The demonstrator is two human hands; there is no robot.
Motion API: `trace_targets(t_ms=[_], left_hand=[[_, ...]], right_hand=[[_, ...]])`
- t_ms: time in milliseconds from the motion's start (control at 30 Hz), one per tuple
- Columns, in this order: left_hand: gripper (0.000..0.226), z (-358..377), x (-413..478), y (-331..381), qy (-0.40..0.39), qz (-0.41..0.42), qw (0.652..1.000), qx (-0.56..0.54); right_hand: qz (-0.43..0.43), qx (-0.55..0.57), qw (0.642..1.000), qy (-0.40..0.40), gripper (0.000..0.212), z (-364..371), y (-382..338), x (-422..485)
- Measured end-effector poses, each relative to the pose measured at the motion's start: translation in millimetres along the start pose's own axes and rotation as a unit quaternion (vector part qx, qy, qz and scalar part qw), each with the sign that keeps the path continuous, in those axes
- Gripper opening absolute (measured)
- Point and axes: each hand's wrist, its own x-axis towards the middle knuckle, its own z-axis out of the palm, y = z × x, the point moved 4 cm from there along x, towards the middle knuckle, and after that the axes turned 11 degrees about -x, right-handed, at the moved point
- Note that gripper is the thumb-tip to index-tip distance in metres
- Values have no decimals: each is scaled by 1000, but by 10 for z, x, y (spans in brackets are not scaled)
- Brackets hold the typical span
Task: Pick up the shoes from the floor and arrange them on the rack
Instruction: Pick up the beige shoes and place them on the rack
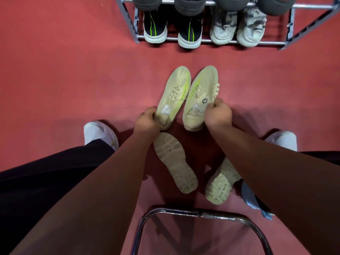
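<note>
Two pale cream sneakers with neon-yellow streaks sit side by side, toes pointing toward the rack. My left hand (147, 120) grips the heel of the left cream sneaker (174, 92). The right cream sneaker (200, 92) is held at its collar by my right hand (218, 113). Nearer to me, two beige shoes lie sole-up on the red floor: one (174, 161) between my forearms, the other (220, 184) partly hidden under my right arm. The metal shoe rack (207, 41) stands at the top of the view.
The rack's lower shelf holds a black pair with green stripes (173, 32) and a grey-white pair (237, 32); dark shoes sit on the shelf above. My own white shoes (99, 133) flank the scene. A metal chair frame (198, 213) is close below, a blue item (250, 197) at right.
</note>
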Motion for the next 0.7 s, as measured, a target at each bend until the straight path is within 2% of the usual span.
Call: trace_targets(t_ms=[67,133,200,267,367,433,500,567,633,700], left_hand=[[38,80,19,70,-58,2,998,-23],[65,207,71,122,-127,34,990,-42],[69,272,41,240,-165,24,985,-44],[52,241,17,347,-138,-23,986,-88],[27,74,38,385,-12,-77,983,-164],[29,-71,32,346,26,-88,984,-155],[32,-153,36,242,31,-85,986,-141],[34,-200,14,162,43,-82,990,-108],[41,-173,2,96,52,-97,990,-86],[53,-86,18,73,51,-105,990,-81]], right_hand=[[-43,15,999,23,15,-92,-108,-3],[-47,59,997,29,19,-147,-198,16],[-58,98,993,28,20,-186,-305,19],[-85,107,991,7,19,-197,-466,-31],[-117,101,985,-73,24,-93,-725,-90],[-121,69,975,-176,21,59,-836,-107],[-121,7,959,-258,26,193,-838,-116],[-145,-101,956,-233,37,248,-771,-64],[-158,-214,953,-144,47,236,-652,-27],[-156,-277,944,-92,61,238,-519,-43]])
